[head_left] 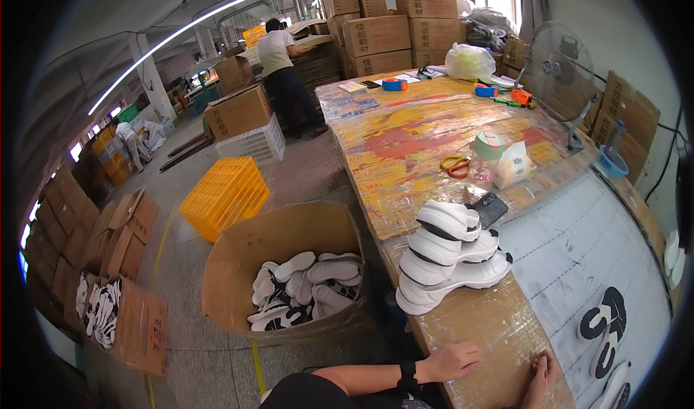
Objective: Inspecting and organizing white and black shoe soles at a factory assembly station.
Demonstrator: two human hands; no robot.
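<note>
Warehouse floor with stacked cartons behind; a long counter (463, 315) wrapped in taped cardboard fills the foreground. Left hand (452, 360) lies flat on the counter edge, its grip released and empty; right hand (541, 380) rests near it, fingers apparently loose, though the rim distorts the view. Just beyond the left hand's grip stands a stack of white shoe soles (448, 253), leaning slightly. These look light and flexible, likely foam or rubber, best pinched at the thick heel. More soles fill a carton (238, 279) on the floor, left of the grip.
</note>
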